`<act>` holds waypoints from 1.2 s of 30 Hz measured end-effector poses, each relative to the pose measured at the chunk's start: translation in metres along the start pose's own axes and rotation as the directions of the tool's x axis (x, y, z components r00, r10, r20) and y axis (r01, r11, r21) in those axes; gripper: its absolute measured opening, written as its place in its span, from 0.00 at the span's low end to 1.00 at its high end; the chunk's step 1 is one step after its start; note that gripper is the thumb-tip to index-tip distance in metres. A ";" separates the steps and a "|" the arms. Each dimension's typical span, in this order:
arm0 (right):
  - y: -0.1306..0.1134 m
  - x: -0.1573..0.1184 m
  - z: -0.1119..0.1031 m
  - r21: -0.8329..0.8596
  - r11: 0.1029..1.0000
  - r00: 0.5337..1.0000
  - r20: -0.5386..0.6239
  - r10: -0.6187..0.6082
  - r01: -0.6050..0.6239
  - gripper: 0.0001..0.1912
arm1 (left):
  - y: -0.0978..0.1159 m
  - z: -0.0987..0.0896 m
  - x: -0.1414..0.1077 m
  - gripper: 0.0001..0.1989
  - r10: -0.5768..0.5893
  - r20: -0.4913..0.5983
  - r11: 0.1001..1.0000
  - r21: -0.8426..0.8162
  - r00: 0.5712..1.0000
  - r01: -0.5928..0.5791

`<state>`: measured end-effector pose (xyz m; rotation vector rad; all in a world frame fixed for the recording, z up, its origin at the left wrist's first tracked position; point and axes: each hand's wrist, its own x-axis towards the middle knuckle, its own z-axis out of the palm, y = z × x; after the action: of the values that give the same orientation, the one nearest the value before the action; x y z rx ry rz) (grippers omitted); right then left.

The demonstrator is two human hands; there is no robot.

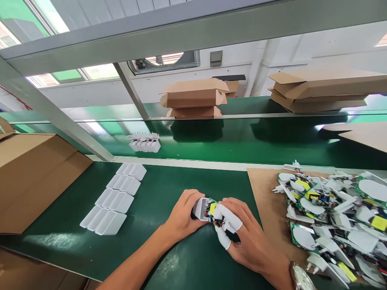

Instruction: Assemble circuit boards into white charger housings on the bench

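My left hand [185, 212] is closed around a white plastic housing [199, 209], its open end turned to the right. In my right hand [244, 229], with white covers on some fingertips, is a green circuit board [213, 208] carrying a yellow block and small parts. The board's left end meets the mouth of the housing; how deep it sits inside I cannot tell. My fingers hide much of the board. Both hands are just above the green work surface [169, 266]. A watch [300, 277] is on my right wrist.
Several white housings [113, 201] stand in rows at the left, beside a cardboard box [36, 181]. At the right, circuit board assemblies [332, 217] are heaped on a brown sheet [263, 201]. Beyond, a green belt [236, 149] bears a white group of housings [145, 143]. Flat cartons [193, 96] lie behind.
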<state>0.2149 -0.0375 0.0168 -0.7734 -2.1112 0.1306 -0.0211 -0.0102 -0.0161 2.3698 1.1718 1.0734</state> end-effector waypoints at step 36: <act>0.000 0.001 0.004 -0.008 0.996 0.991 0.105 0.084 -0.084 0.32 | 0.003 0.006 0.002 0.26 0.082 -0.006 0.994 0.073 0.997 -0.081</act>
<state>0.2113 -0.0356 0.0151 -0.8754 -2.1789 0.2169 -0.0141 -0.0104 -0.0174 2.4903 1.1449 1.0856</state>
